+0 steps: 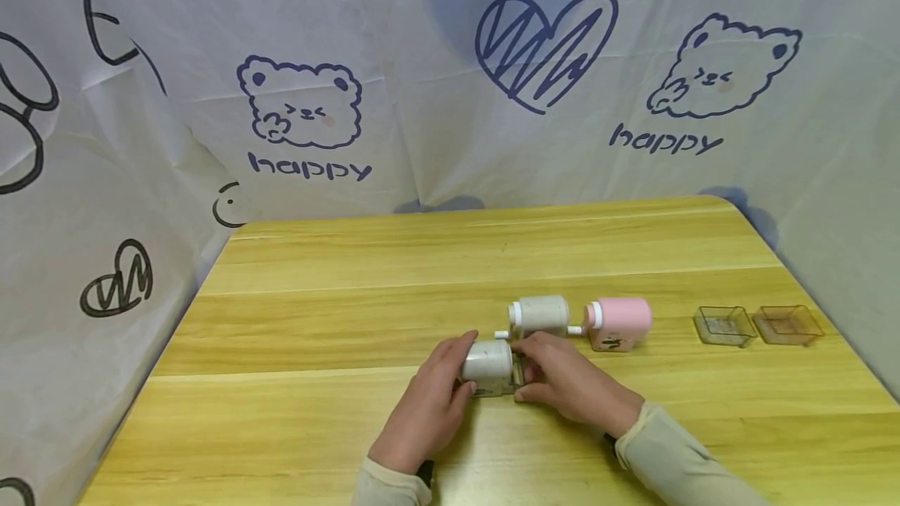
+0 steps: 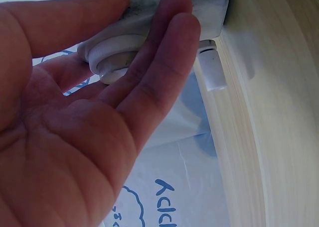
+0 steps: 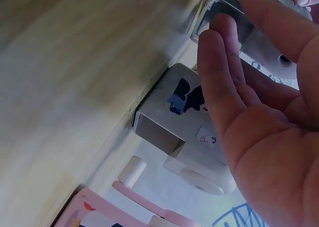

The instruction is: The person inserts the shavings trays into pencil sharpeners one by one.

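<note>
A white hand-crank pencil sharpener (image 1: 487,361) lies near the middle of the table. My left hand (image 1: 434,400) grips it from the left, with the fingers at the far side and the thumb at the near side. In the left wrist view, its white round front and crank knob (image 2: 212,70) show beyond the fingers. At the sharpener's right end, my right hand (image 1: 573,381) pinches a small clear drawer (image 1: 519,373) between thumb and fingers. The right wrist view shows this clear drawer (image 3: 219,13) at the sharpener's end, partly hidden by the fingers.
Just behind my right hand sits a second white sharpener (image 1: 548,312), with an open slot in its body in the right wrist view. A pink sharpener (image 1: 628,318) is to its right. Farther right stand a clear drawer (image 1: 726,328) and a pinkish clear drawer (image 1: 787,326).
</note>
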Demonstrator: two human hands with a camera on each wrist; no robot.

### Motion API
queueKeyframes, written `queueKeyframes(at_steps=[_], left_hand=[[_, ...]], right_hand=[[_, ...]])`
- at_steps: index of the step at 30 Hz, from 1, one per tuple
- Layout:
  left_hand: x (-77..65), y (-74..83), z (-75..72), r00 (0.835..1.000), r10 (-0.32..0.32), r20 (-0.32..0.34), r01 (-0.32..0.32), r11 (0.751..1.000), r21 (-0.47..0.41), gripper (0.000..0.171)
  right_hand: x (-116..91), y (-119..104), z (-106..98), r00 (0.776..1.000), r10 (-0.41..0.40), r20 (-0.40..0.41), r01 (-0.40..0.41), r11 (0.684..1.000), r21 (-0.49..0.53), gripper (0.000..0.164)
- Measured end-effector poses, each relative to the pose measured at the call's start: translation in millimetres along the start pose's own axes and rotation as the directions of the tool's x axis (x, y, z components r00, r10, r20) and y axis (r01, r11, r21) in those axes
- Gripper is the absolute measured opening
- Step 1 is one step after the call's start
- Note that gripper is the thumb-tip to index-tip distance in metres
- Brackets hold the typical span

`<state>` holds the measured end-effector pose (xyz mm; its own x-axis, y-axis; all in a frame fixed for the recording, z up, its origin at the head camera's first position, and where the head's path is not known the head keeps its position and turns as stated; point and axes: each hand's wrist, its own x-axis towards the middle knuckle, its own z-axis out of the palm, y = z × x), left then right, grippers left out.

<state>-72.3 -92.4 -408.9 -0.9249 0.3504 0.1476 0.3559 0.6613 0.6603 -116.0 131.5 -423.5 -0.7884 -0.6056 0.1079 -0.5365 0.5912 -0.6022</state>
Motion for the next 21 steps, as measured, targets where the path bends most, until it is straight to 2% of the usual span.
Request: queueKeyframes(at_steps=[21], left_hand=[[0.7, -0.1, 1.3, 1.000, -0.002, -0.003, 0.002, 1.000, 0.003, 0.057]], right_hand=[[0.0, 0.0, 3.2, 0.999, -0.010, -0.032, 0.010, 1.000, -0.021, 0.054]])
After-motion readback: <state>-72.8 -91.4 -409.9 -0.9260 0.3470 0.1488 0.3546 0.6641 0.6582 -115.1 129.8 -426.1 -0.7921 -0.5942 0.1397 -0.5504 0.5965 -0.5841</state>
